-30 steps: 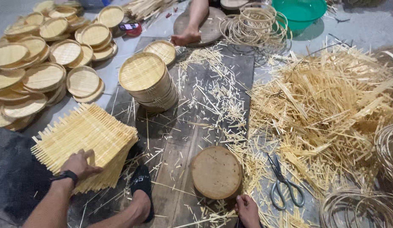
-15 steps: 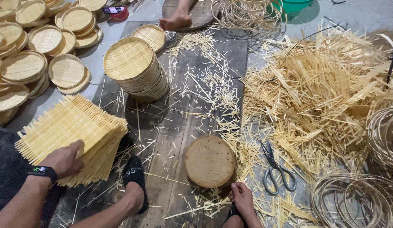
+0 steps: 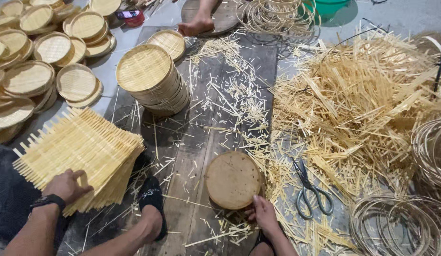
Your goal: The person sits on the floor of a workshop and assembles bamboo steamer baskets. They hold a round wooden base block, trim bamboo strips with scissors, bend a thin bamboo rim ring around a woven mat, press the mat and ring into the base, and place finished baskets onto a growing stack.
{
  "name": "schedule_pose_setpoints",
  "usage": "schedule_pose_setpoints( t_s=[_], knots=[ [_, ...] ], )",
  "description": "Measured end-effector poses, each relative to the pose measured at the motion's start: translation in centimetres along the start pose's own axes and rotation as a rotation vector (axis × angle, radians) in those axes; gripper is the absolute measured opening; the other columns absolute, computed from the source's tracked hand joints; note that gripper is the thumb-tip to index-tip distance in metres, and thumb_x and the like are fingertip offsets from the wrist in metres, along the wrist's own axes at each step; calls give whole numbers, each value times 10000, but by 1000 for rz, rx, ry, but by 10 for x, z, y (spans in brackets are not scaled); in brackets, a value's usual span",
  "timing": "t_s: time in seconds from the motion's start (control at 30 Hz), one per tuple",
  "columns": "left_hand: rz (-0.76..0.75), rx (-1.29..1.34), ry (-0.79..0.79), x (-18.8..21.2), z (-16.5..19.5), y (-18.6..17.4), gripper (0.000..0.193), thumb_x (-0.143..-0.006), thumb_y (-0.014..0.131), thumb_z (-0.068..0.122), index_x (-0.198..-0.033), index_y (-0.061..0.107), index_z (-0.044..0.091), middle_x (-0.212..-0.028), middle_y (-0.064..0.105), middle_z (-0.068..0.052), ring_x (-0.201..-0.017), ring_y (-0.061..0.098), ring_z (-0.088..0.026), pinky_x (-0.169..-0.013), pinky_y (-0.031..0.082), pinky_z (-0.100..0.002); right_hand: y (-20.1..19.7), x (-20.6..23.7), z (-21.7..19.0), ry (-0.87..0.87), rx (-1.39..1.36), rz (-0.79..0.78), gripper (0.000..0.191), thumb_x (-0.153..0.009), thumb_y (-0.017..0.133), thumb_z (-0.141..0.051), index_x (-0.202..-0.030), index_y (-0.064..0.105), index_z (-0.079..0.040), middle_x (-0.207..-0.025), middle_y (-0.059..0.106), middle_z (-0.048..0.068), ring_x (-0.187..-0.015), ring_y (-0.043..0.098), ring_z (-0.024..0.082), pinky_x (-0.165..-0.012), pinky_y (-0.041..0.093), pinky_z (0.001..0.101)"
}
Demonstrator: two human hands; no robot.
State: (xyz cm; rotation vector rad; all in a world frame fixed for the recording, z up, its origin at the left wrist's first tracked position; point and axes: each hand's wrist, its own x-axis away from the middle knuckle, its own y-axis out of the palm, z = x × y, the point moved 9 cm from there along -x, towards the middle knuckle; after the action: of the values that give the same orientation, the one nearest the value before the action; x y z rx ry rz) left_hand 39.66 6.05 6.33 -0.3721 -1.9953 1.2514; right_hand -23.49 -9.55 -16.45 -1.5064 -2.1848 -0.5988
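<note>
Head view, single entry.

Left hand (image 3: 66, 186): lying palm down, fingers spread flat, on the near corner of the stack of woven bamboo mats (image 3: 80, 154). It is pressing rather than gripping; nothing is clamped between the fingers. A dark wristband is showing at the wrist.

Stack of woven bamboo mats: square sheets sitting on the floor at the person's left, turned corner-on so that one diagonal is running away from the left hand toward the upper right. Loose strip ends are sticking out along every edge. The bulk of the stack is lying ahead of and slightly right of the hand.

Right hand (image 3: 264, 214): fingers curling against the near rim of the round wooden block (image 3: 232, 179); whether they are closing on it cannot be told. The block is lying flat on the dark floor planks (image 3: 196, 142), directly ahead of this hand and well apart from the mats, so each hand is nearer its own item.

Person's foot in a black slipper (image 3: 151, 199): resting between the two hands.

Also present: scissors (image 3: 309, 189) just right of the block; a stack of round woven trays (image 3: 151, 78) farther ahead; a heap of bamboo offcuts (image 3: 358, 104) at right; coiled bamboo rings (image 3: 395, 225) at lower right; another person's bare foot (image 3: 195, 26) at the top.
</note>
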Motion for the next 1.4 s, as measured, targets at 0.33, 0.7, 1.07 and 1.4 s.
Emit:
schedule_pose_setpoints(
  t_s=[0.33,0.7,1.07,1.4],
  knots=[
    [-5,-110,49,3,12,-7,753,-771,757,674,-1416,611,313,-1296,655,-174,-1200,669,-331,-1007,561,-445,0,13,33,190,-190,68,489,-992,527,-437,-1025,690,24,-737,696,147,-595,661,216,-514,520,325],
    [-197,-252,149,31,62,41,708,-774,761,565,-1391,623,246,-1251,678,-164,-1115,704,-290,-967,580,-406,-4,-3,-4,44,-43,100,390,-1015,543,-335,-1008,686,28,-791,718,124,-660,687,187,-575,562,303],
    [-233,-229,193,45,103,59,642,-777,773,465,-1344,639,197,-1197,697,-146,-1059,707,-258,-929,583,-380,-19,13,28,57,-263,135,386,-1026,547,-312,-1084,678,47,-746,655,128,-566,607,177,-504,478,283],
    [-373,-240,375,92,184,124,583,-779,785,373,-1302,655,153,-1148,714,-130,-1008,710,-229,-894,585,-356,-26,13,26,120,-329,120,400,-1030,524,-293,-1104,663,74,-725,635,125,-575,642,212,-490,517,313]
  ],
)
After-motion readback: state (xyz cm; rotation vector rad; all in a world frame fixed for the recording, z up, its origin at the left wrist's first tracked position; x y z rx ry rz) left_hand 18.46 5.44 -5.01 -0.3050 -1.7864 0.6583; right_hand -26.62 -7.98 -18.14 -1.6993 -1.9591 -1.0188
